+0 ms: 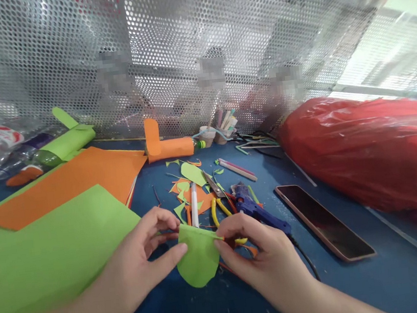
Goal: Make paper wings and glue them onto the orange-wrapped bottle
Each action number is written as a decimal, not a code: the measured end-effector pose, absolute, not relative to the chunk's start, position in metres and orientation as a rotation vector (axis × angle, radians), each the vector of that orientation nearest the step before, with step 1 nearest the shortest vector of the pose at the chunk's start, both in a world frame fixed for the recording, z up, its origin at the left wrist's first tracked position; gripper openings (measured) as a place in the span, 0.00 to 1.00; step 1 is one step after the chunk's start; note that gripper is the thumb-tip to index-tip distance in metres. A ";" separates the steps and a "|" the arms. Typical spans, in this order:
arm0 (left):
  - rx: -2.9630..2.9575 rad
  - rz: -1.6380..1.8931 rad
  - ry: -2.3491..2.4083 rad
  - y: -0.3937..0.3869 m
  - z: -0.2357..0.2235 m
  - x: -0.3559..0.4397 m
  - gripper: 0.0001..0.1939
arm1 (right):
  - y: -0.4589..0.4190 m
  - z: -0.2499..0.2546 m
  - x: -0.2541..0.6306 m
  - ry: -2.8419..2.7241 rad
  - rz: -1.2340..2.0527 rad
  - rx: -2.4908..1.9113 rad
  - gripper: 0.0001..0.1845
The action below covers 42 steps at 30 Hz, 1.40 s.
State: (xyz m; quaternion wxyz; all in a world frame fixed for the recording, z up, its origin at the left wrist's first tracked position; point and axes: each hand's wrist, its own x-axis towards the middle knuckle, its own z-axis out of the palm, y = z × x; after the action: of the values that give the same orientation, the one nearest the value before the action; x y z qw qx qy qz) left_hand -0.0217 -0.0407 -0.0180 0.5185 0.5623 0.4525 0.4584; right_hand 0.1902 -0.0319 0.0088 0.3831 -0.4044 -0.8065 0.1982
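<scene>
Here we are at the blue counter (269,170), and 2 bare hands share 1 small light-green paper piece with a rounded lower end (199,260)! The left hand (147,253) pinches its left edge, thumb in front, fingers curled close behind. The right hand (257,247) has the other end of the folded top edge, nipped between thumb and fingertips. Both grips are nearly closed, and the paper hangs between them.

Just beyond the hands, a jumble: green and orange paper scraps (202,201), too many overlapping to count, with 1 white stick (194,204) lying across them and 1 pair of metal-bladed scissors (214,184) close by. Just past the right hand, 1 blue glue gun (261,213); farther right, 1 dark-screened smartphone in a pink case (325,221); beyond that, 1 bulging red plastic bag (363,154).

Over to the left hand's side: 1 large light-green paper sheet (62,249) passes beside the forearm, and 1 large orange paper sheet (78,184) shows beyond it. Straight ahead, well apart from the hands, 1 orange-wrapped plastic bottle (171,149) lies on its side, with 2 small cups (207,136) just to its right. And far off to the left, 1 green-wrapped plastic bottle (67,143)!
</scene>
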 end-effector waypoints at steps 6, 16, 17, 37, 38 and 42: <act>1.487 1.045 1.117 -0.048 -0.019 -0.019 0.17 | -0.035 0.010 0.191 -2.141 0.326 -0.832 0.07; 1.192 0.905 0.820 -0.055 -0.023 -0.016 0.24 | -0.043 0.016 0.190 -2.388 0.361 -0.560 0.23; 1.164 0.869 0.809 -0.054 -0.021 -0.016 0.19 | -0.042 0.015 0.190 -2.371 0.345 -0.611 0.24; 1.200 1.069 0.979 -0.039 -0.014 -0.022 0.08 | -0.030 0.009 0.193 -2.147 0.675 -1.057 0.05; 1.206 1.078 0.997 -0.038 -0.014 -0.022 0.06 | -0.030 0.010 0.193 -2.160 0.654 -1.051 0.05; 1.225 1.088 1.058 -0.036 -0.013 -0.025 0.05 | -0.029 0.008 0.194 -2.208 0.602 -1.040 0.04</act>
State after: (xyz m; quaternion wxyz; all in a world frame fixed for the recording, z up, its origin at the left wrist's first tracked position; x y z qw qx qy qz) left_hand -0.0249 -0.0357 -0.0131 0.5610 0.5199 0.4492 0.4617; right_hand 0.1939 -0.0294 0.0082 0.3088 -0.3937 -0.8353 0.2277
